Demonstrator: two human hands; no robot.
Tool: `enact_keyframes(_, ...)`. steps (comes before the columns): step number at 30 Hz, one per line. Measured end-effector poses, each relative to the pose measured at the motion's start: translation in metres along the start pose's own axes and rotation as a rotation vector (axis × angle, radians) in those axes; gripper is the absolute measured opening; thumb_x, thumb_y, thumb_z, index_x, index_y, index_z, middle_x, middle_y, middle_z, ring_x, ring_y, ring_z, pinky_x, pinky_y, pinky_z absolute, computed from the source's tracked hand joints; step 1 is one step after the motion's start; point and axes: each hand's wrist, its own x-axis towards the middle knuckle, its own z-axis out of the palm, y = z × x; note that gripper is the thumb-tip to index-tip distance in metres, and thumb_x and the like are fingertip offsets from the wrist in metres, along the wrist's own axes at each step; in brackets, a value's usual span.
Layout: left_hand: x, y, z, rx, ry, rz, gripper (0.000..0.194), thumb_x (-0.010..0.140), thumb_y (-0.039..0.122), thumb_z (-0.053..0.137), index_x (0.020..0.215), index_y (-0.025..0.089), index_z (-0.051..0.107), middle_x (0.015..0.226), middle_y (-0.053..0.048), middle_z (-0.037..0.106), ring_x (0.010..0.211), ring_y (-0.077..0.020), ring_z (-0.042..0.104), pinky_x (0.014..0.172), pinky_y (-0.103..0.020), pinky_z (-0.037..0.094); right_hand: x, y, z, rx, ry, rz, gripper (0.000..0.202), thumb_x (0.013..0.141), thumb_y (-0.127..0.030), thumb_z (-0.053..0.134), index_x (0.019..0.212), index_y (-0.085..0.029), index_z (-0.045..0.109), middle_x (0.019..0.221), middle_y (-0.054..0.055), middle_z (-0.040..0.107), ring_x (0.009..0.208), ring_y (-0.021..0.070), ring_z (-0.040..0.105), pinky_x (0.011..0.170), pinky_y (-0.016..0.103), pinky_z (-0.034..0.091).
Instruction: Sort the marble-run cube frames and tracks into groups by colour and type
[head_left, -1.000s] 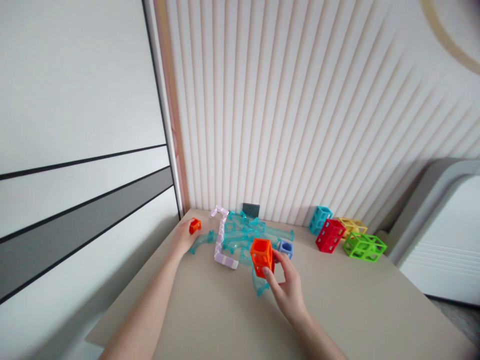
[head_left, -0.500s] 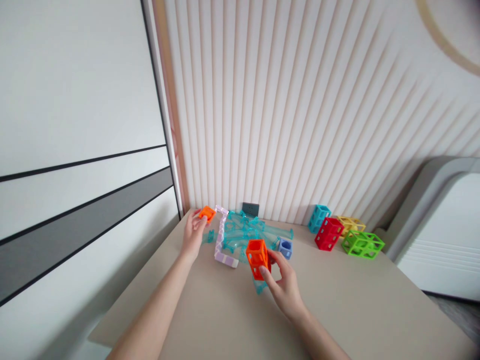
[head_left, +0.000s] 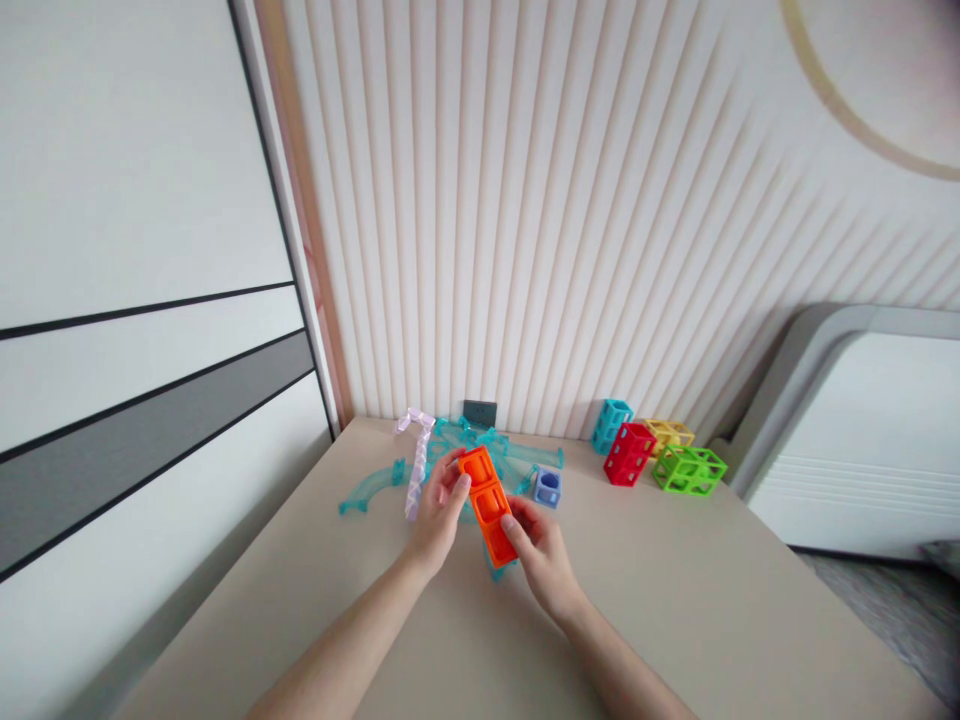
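An orange block column point(head_left: 491, 504) of three open cells is held tilted above the table, between both hands. My left hand point(head_left: 441, 512) grips its upper left end, the thumb on the front edge. Fingers of my right hand point(head_left: 541, 548) are closed on the lower right end. Behind and below the column lie translucent teal track pieces point(head_left: 535, 455), partly hidden by the hands. A small blue cube point(head_left: 547, 487) stands just right of them. The lilac-and-white strip point(head_left: 418, 468) lies behind my left hand.
On the right of the table point(head_left: 645, 600) stand a cyan block column point(head_left: 611, 427), a red one point(head_left: 629, 454), yellow blocks point(head_left: 667, 437) and green blocks point(head_left: 688, 470). A curved teal track point(head_left: 373, 487) lies at the left. The ribbed wall point(head_left: 487, 220) rises behind.
My left hand has brought its orange block rightwards to the orange piece in my right hand; the pieces now form one column. The curved teal track at the left has come into fuller view.
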Motion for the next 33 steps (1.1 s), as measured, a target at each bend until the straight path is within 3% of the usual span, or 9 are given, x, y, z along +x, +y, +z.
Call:
enact_keyframes(4, -0.008, -0.008, 0.001, -0.042, -0.065, -0.066, 0.070, 0.081, 0.052, 0.076, 0.141, 0.028, 0.050, 0.132, -0.008, 0.068, 0.124, -0.0256, 0.063, 0.105, -0.038, 0.050, -0.001, 0.001, 0.005, 0.102, 0.003, 0.011, 0.043, 0.093, -0.056, 0.061, 0.113, -0.019, 0.073, 0.103, 0.009, 0.077, 0.089, 0.0260, 0.071, 0.078, 0.036, 0.058)
enact_keyframes(8, -0.014, -0.016, 0.003, -0.072, -0.095, -0.086, 0.057, 0.086, 0.047, 0.073, 0.136, 0.025, 0.059, 0.133, -0.010, 0.067, 0.126, -0.0270, 0.061, 0.110, -0.041, 0.046, -0.001, 0.008, 0.004, 0.028, -0.003, -0.013, 0.047, 0.095, -0.057, 0.059, 0.121, -0.021, 0.071, 0.112, 0.010, 0.076, 0.096, 0.0276, 0.072, 0.082, 0.038, 0.058)
enact_keyframes(12, -0.016, -0.015, 0.001, -0.052, -0.119, -0.103, 0.046, 0.088, 0.046, 0.070, 0.128, 0.023, 0.066, 0.129, -0.010, 0.071, 0.125, -0.0287, 0.063, 0.111, -0.043, 0.045, 0.001, 0.010, -0.002, -0.122, 0.133, -0.048, 0.050, 0.095, -0.059, 0.055, 0.122, -0.020, 0.071, 0.112, 0.011, 0.076, 0.102, 0.0287, 0.070, 0.088, 0.039, 0.056)
enact_keyframes(18, -0.020, -0.012, 0.002, 0.010, -0.249, -0.136, 0.040, 0.090, 0.046, 0.067, 0.123, 0.023, 0.070, 0.128, -0.009, 0.072, 0.122, -0.0293, 0.064, 0.109, -0.043, 0.046, 0.004, 0.002, -0.007, -0.133, 0.121, -0.082, 0.043, 0.095, -0.057, 0.057, 0.108, -0.020, 0.077, 0.102, 0.009, 0.076, 0.091, 0.0248, 0.070, 0.079, 0.033, 0.054)
enact_keyframes(33, -0.023, -0.004, 0.007, -0.082, -0.241, -0.164, 0.045, 0.082, 0.045, 0.077, 0.120, 0.020, 0.072, 0.125, -0.012, 0.073, 0.118, -0.0304, 0.067, 0.104, -0.042, 0.050, 0.003, 0.006, -0.009, -0.075, 0.073, -0.053, 0.038, 0.094, -0.053, 0.061, 0.107, -0.020, 0.076, 0.099, 0.008, 0.074, 0.088, 0.0232, 0.064, 0.080, 0.034, 0.051)
